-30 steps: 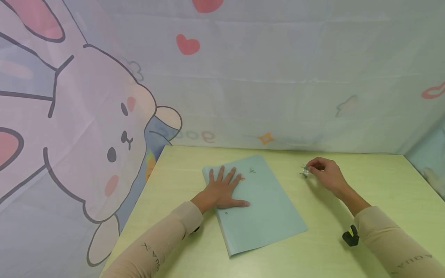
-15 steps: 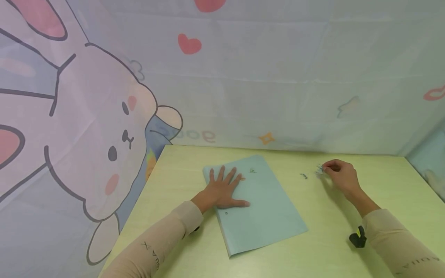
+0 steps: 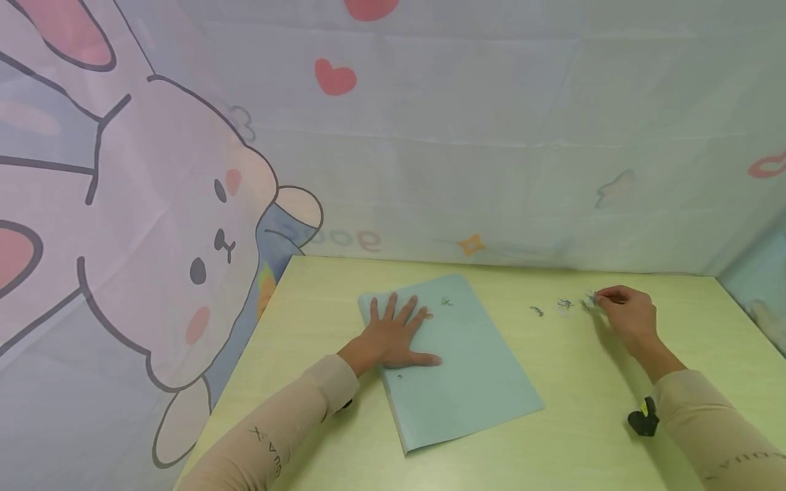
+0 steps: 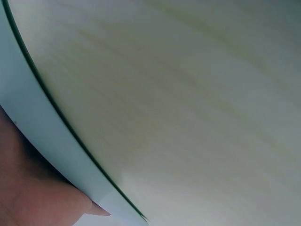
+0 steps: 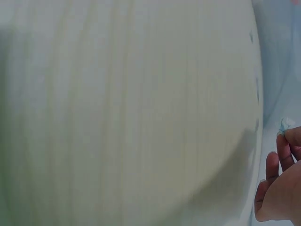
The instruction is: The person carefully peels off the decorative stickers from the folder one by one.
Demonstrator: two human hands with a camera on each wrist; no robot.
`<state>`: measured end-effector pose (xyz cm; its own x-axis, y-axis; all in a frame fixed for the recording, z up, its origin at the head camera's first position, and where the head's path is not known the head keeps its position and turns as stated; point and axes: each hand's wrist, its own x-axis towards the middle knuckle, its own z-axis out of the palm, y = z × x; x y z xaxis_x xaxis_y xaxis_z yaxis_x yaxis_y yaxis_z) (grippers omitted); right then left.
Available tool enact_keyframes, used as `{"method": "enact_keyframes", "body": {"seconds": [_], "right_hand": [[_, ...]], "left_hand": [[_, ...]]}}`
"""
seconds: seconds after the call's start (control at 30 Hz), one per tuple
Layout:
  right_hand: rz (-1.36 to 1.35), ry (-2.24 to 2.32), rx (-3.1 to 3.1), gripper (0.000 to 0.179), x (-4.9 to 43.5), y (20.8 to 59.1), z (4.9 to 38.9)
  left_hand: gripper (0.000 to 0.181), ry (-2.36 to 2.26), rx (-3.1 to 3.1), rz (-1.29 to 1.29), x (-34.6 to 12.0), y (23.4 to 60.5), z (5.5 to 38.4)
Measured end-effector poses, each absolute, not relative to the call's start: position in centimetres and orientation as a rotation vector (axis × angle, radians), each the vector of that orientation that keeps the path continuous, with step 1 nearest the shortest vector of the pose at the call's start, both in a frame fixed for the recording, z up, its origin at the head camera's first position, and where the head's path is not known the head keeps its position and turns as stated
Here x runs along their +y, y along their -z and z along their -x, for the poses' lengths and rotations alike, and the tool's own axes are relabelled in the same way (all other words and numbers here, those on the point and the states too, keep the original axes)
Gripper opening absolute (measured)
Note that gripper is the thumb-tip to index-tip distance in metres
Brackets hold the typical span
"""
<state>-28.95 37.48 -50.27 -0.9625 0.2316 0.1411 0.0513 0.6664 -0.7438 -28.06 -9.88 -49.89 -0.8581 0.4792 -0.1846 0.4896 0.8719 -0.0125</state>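
Observation:
In the head view my left hand [image 3: 393,341] lies flat with spread fingers on a light blue folder [image 3: 467,382]. Its thumb side also shows at the lower left of the left wrist view, by the folder's edge. My right hand [image 3: 629,317], over the table's back right, pinches a small clear piece with blue-green lines [image 5: 285,124], like a clear sticker, between thumb and fingertip. Left of that hand lie similar small patterned pieces: a dark narrow one [image 3: 537,311] and a bluish clear one [image 3: 564,305]. The right wrist view shows such marks along the table's far side.
The pale yellow wooden table [image 3: 491,457] ends at a printed cloth backdrop [image 3: 491,170] with a rabbit on the left. A small green sprig pattern [image 3: 446,301] shows on the folder's upper part. A black wrist-worn device [image 3: 643,419] hangs under the right sleeve.
My right hand has moved rightwards in steps, leaving first the dark narrow piece, then the bluish clear piece on the table. My left hand has stayed on the folder.

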Motion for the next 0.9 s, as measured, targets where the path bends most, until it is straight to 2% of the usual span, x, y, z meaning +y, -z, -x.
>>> {"method": "enact_keyframes", "body": {"seconds": [0.37,0.9], "right_hand": [[0.315,-1.099,-2.704,0.041,39.2,51.3,28.7],[0.316,-1.033,-2.722,0.035,39.7,51.7,28.2]], "left_hand": [[0.115,0.085,2.856,-0.736,-9.9,49.9,28.0],[0.115,0.086,2.864,-0.744,-9.9,49.9,28.0]]}}
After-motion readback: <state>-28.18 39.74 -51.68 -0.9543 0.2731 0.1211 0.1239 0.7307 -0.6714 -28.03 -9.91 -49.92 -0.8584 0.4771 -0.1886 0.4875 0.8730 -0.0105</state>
